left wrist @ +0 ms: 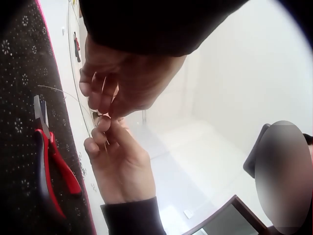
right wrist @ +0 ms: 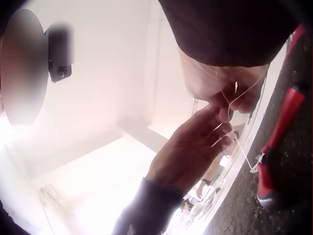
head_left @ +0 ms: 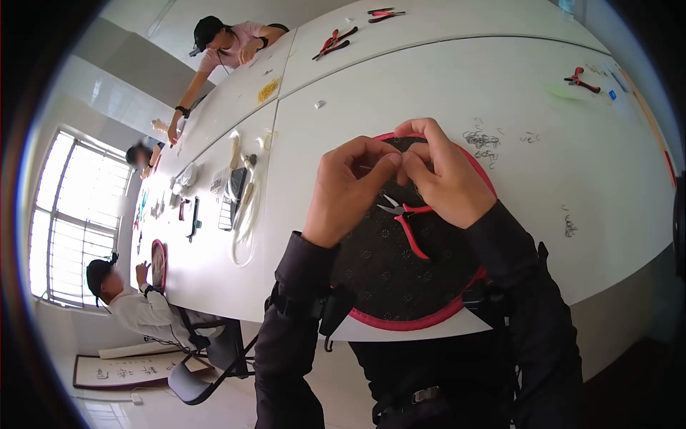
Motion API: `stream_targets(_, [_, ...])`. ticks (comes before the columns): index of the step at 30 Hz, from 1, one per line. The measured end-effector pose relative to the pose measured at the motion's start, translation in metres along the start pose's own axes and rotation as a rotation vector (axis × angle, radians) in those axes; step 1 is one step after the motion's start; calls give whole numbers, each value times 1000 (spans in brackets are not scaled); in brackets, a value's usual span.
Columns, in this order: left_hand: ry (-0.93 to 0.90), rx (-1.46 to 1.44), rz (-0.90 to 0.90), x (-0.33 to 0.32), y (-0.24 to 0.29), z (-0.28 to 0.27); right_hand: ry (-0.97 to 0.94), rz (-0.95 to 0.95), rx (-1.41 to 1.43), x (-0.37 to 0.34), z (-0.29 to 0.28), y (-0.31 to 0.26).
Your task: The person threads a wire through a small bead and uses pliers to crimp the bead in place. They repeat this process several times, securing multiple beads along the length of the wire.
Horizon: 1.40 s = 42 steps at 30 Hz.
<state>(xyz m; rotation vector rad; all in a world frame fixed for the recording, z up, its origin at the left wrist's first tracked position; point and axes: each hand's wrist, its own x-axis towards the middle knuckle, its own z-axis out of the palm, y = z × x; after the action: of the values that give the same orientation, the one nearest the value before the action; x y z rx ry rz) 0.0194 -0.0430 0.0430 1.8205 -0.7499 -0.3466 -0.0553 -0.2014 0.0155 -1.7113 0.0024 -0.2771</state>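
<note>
My left hand (head_left: pixel 346 182) and right hand (head_left: pixel 446 179) meet above a round black mat (head_left: pixel 371 279) with a red rim. The fingertips of both hands pinch a thin pale cord (right wrist: pixel 243 153). In the right wrist view the cord crosses itself below the right hand's fingers, and one end trails toward the mat. A loose strand also runs off to the side in the left wrist view. Between the fingertips the crossing point is mostly hidden. Below the hands, red-handled pliers (head_left: pixel 409 232) lie on the mat with their jaws apart.
Small dark hooks (head_left: pixel 482 139) lie in a pile right of the mat, with a smaller heap (head_left: pixel 569 227) nearer the edge. Other pliers (head_left: pixel 584 81) lie farther off. Left are looped pale tubing (head_left: pixel 245 239) and yellow bits (head_left: pixel 268 91). Other people sit around the table.
</note>
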Motion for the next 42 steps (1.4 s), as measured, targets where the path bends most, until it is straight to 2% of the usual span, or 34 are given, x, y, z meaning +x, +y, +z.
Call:
stream_targets(5, [179,18,-94,-9,-6,-4,-56,-32,-10,3,8,17])
stream_targets(9, [307,-38,-116,-12,-15,-7,-32,-18,-89,-1,10,2])
stream_targets(12, [357,-196,-176,-11,-14,-10,-21,11,-66,-1,10,2])
stream_targets(15, [294,-273,-143,-13,-23,-16,13,5,-100,0,8,5])
stream_targets(18, [282,-190,-81,-19,-22,-14,11,7,-108,-1,5,6])
stream_targets(20, [404,320,264,-25,-10,-8,5,24,-55,-1,6,6])
stream_targets(22, [349,668,466,-31,1,-3,-27,42,-48,-3,7,2])
stream_targets(24, [140,862,518,-38,5,-6,-76,60,-18,-5,6,-1])
stream_targets(26, [171,744,418,-40,3,-3,-157,67,46,-4,7,-4])
stream_targets(28, [207,661,326,-43,-6,-6,-145,33,62,-4,11,4])
stream_targets(29, [249,669,380,-42,-7,-6,-137,17,70,-4,13,7])
stream_targets(32, [269,678,259,-49,-9,-11,-108,-65,-2,-5,14,2])
stream_targets(34, [241,596,204,-55,-8,-16,-29,-193,-62,-6,18,8])
stream_targets(36, [102,214,-124,-65,5,-22,13,-222,-87,-6,20,9])
stream_targets(38, [76,-91,-133,-70,13,-21,-21,-198,-66,-7,21,4])
stream_targets(40, [-2,-555,-45,-65,10,-23,-22,-350,-28,-8,29,7])
stream_targets(42, [123,-763,-58,-60,2,-24,-78,-389,-36,-11,33,3])
